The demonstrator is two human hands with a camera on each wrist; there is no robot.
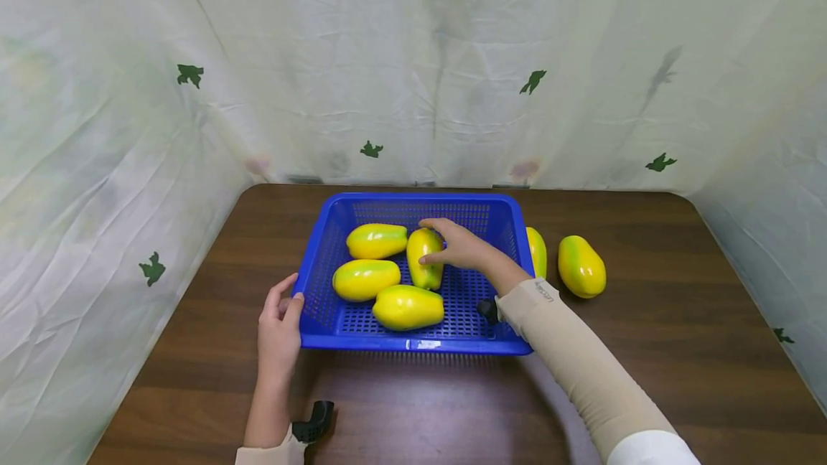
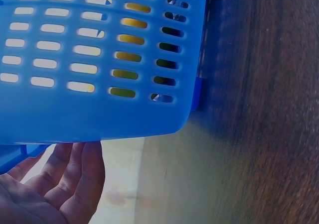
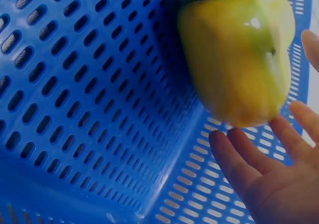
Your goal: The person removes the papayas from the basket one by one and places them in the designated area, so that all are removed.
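Note:
A blue plastic basket holds several yellow-green papayas. My left hand grips its left rim, with the fingers along the outer wall in the left wrist view. Inside the basket, my right hand reaches over the upright-lying papaya in the middle. In the right wrist view the fingers are spread, fingertips right at the end of that papaya, and the thumb stands apart from it. Left of it lie two papayas, one at the back and one nearer; another papaya lies in front.
On the brown wooden table, a papaya lies right of the basket. Beside it another papaya is partly hidden by the basket's wall. A pale curtain with green bird shapes surrounds the table's back and sides.

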